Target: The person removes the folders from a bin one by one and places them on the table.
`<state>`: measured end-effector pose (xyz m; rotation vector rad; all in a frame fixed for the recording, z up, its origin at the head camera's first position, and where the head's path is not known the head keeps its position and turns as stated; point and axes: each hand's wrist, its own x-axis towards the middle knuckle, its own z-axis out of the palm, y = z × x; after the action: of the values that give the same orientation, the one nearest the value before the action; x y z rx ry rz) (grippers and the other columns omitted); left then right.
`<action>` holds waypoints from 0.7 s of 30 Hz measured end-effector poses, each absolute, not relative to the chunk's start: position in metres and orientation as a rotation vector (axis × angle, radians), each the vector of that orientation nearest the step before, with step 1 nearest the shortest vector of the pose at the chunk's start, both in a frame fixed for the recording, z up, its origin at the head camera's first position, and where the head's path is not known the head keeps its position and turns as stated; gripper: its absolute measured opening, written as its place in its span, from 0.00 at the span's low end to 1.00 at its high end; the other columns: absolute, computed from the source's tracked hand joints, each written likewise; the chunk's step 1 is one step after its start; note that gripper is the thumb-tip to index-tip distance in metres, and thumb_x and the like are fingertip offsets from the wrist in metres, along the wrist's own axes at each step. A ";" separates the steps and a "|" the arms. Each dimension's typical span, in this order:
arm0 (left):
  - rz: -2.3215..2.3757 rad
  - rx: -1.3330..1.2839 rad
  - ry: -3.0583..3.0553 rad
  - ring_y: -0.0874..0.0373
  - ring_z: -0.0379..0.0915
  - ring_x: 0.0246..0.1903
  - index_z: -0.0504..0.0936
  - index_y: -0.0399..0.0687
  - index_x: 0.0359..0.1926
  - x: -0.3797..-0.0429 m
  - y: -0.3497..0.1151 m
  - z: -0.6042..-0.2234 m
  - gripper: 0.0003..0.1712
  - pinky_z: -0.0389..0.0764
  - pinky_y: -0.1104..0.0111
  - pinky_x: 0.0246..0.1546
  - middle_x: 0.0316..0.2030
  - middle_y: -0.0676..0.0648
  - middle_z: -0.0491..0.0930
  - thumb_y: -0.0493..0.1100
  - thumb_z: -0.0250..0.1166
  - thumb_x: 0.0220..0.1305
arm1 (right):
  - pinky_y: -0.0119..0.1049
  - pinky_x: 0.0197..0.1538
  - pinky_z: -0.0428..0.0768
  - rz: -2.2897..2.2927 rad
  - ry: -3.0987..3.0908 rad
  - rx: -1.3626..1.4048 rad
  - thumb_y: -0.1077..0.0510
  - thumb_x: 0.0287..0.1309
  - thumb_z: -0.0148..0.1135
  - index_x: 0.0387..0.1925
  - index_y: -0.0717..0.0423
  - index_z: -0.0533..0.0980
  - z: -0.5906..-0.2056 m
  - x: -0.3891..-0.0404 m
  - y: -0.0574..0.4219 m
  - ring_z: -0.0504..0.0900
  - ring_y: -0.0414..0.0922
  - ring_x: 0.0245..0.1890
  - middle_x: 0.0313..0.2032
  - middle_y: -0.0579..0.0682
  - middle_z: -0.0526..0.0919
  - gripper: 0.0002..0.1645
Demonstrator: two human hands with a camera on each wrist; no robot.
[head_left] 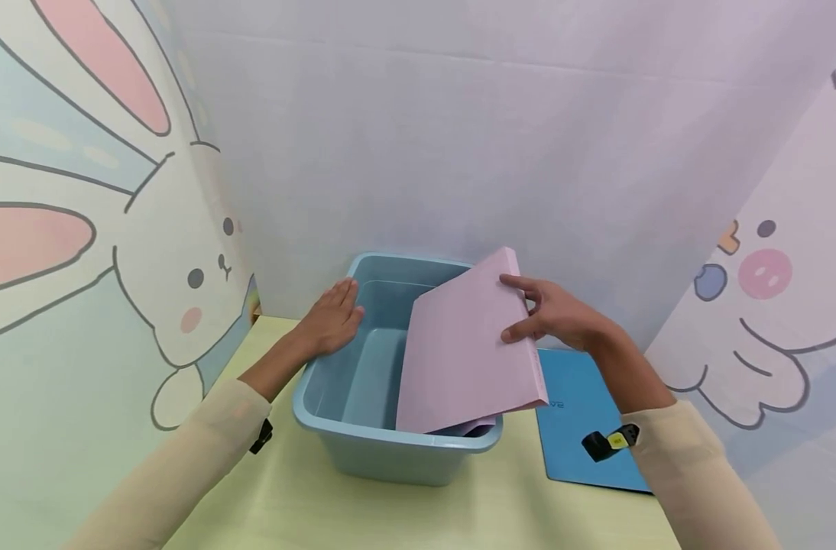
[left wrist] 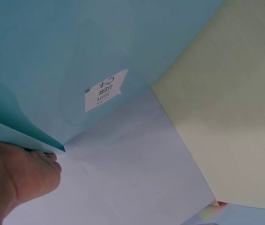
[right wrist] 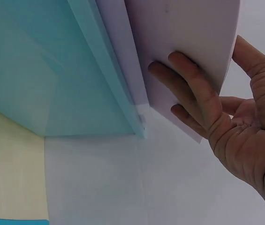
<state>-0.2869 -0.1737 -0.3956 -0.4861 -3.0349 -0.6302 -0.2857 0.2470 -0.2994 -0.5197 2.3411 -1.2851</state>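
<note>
Worktop [head_left: 514, 489]: pale yellow, its back edge meeting a plain, light cloth wall [head_left: 459, 137]. Blue tub [head_left: 373, 374] stands on it near the back edge, between the back left corner and the right-hand side. Left wrist view: a white label [left wrist: 106, 90] with handwriting on the tub's outer wall.

Lilac folder [head_left: 466, 344] is partly inside the tub, on the right half. It is tilted: its left edge reaches down into the tub, its spine side rises above the right rim, and the near spine corner projects past that rim. Beneath it, at the tub's near right corner, a further lilac layer [head_left: 483, 425] shows; cannot tell whether it belongs to the same folder.

Right hand [head_left: 555, 313]: grasping the folder at the spine, thumb on one face and fingers on the other, as the right wrist view confirms. Left hand [head_left: 332, 317]: holding nothing, fingers straight and together, resting on the tub's left rim.

Blue flat case [head_left: 583, 412] lies on the worktop to the right of the tub, partly under the right forearm. Side walls: cartoon rabbit [head_left: 177, 260] on the left, pink-cheeked figure [head_left: 796, 344] on the right.
</note>
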 end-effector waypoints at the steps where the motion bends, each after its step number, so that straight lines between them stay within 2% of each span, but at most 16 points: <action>1: -0.631 -0.488 -3.034 0.29 0.33 0.92 0.41 0.23 0.88 -0.287 -0.173 -0.396 0.41 0.40 0.38 0.92 0.91 0.26 0.38 0.49 0.36 0.92 | 0.54 0.59 0.94 -1.307 2.333 -0.531 0.54 0.59 0.85 0.94 0.47 0.45 -0.302 -0.285 0.251 0.77 0.64 0.72 0.80 0.64 0.67 0.75; 4: -0.627 -0.492 -3.033 0.29 0.34 0.92 0.41 0.24 0.88 -0.288 -0.173 -0.398 0.41 0.40 0.38 0.92 0.91 0.27 0.38 0.49 0.36 0.92 | 0.54 0.59 0.94 -1.370 2.300 -0.574 0.57 0.60 0.85 0.94 0.47 0.45 -0.309 -0.282 0.262 0.80 0.62 0.70 0.81 0.64 0.67 0.74; 10: -0.630 -0.497 -3.029 0.29 0.33 0.92 0.41 0.23 0.88 -0.286 -0.173 -0.397 0.41 0.40 0.38 0.92 0.91 0.26 0.38 0.49 0.36 0.92 | 0.53 0.57 0.94 -1.481 2.202 -0.649 0.63 0.66 0.78 0.94 0.50 0.46 -0.319 -0.279 0.281 0.88 0.51 0.64 0.78 0.63 0.70 0.68; 16: -0.634 -0.490 -3.034 0.29 0.33 0.92 0.41 0.23 0.88 -0.286 -0.173 -0.397 0.40 0.40 0.38 0.92 0.91 0.26 0.38 0.48 0.36 0.92 | 0.50 0.56 0.94 -1.577 2.142 -0.701 0.68 0.70 0.72 0.94 0.52 0.46 -0.325 -0.275 0.299 0.92 0.47 0.61 0.73 0.50 0.77 0.63; 21: -0.631 -0.491 -3.033 0.29 0.34 0.92 0.41 0.24 0.88 -0.285 -0.171 -0.396 0.41 0.40 0.38 0.92 0.91 0.27 0.38 0.49 0.36 0.92 | 0.48 0.56 0.94 -1.652 2.080 -0.744 0.72 0.72 0.67 0.94 0.53 0.44 -0.332 -0.273 0.317 0.92 0.45 0.62 0.74 0.42 0.78 0.61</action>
<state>-0.2852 -0.1713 -0.3955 -0.4908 -3.0334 -0.6315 -0.2731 0.3172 -0.3316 -0.7443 2.0800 -1.6523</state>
